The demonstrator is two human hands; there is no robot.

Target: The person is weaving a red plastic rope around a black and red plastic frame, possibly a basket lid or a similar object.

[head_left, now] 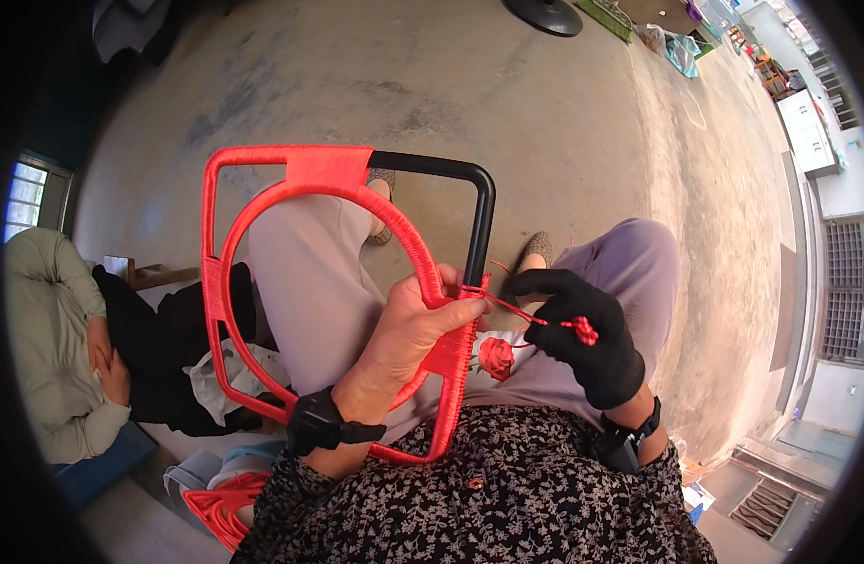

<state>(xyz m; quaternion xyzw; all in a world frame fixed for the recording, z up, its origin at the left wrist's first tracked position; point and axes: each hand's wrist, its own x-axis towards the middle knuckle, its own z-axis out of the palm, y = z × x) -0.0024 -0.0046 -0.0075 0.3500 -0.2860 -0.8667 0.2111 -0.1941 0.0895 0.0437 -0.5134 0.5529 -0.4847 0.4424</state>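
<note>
A frame (330, 167) of rounded-square tubing with a ring inside it stands tilted over my lap. Red cord is wound tightly round most of it, while bare black tube (482, 221) shows at the upper right corner. My left hand (399, 329), ungloved, grips the frame's right side, thumb pressed where the red winding meets the black tube. From that spot a loose red cord (512, 308) runs to my right hand (590, 343), which wears a black glove and has its fingers closed on the cord. A small knotted bunch of cord (582, 329) shows against the glove.
A seated person (61, 338) is close on my left, hands together. Beside my left hip lie more red cord-wound pieces (227, 508). A cloth with a printed rose (496, 357) rests between my thighs. A black round base (544, 17) stands far off on the concrete floor.
</note>
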